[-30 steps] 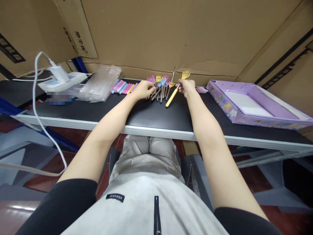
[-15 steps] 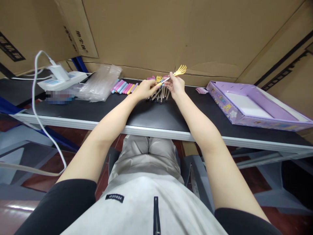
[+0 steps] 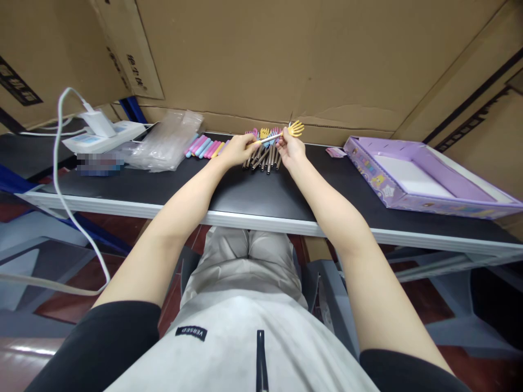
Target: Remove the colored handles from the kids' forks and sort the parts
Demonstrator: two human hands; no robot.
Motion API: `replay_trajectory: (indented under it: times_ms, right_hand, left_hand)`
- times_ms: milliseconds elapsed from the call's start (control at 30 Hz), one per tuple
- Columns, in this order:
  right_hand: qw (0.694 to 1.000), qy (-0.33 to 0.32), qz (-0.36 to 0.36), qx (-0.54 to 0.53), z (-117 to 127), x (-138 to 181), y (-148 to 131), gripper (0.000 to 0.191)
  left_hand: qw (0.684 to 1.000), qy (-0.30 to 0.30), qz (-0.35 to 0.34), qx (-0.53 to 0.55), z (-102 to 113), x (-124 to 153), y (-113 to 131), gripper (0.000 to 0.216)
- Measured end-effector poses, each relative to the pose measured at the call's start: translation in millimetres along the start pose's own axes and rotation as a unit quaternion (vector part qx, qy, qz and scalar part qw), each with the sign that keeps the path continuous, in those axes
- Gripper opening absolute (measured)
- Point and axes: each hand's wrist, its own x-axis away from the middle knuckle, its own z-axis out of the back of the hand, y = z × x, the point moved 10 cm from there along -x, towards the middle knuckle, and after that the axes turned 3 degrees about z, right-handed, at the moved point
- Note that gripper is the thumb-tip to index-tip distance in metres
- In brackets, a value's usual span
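Both hands grip one yellow back scratcher (image 3: 296, 129) with a hand-shaped head and a metal rod. My left hand (image 3: 239, 149) is closed round its yellow handle end, and my right hand (image 3: 292, 146) pinches it just below the head. The scratcher lies nearly level, its head pointing right. Under and behind it sits a pile of metal rods (image 3: 268, 160) with pink, yellow and blue hand-shaped heads, partly covered by my hands. Left of my left hand lies a row of coloured handles (image 3: 205, 147) in pink, blue, yellow and purple.
Clear plastic bags (image 3: 167, 142) lie left of the handles, near a white power strip (image 3: 122, 130) with a plug and cable. At right stand a purple open box (image 3: 392, 188) and a small pink packet (image 3: 335, 152). Cardboard (image 3: 261, 65) walls the back of the black table (image 3: 261, 196).
The back scratcher has tilted to nearly level. Its head has dropped and shifted slightly left with my right hand, while my left hand has moved slightly left.
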Motion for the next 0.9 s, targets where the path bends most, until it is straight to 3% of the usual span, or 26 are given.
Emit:
replay_trajectory:
  times_ms: [433,533,667,767,900]
  right_hand:
    - [0.999,-0.02,0.015,0.047,-4,-9,-10,0.05]
    - [0.998,0.027,0.021,0.048,25,-20,-31,0.046]
    - [0.988,0.135,-0.016,-0.069,90,-28,-55,0.041]
    - [0.981,0.171,-0.014,-0.088,122,-33,-66,0.041]
    - [0.984,0.169,0.009,0.05,142,-47,-70,0.038]
  left_hand:
    - [1.0,0.007,0.015,0.002,6,-6,-3,0.019]
    - [0.999,0.021,0.039,-0.017,20,-7,-22,0.016]
    - [0.995,0.038,0.083,-0.042,39,-7,-57,0.011]
    - [0.993,0.055,0.092,-0.05,47,-8,-69,0.01]
    - [0.993,0.06,0.084,-0.05,49,-8,-64,0.012]
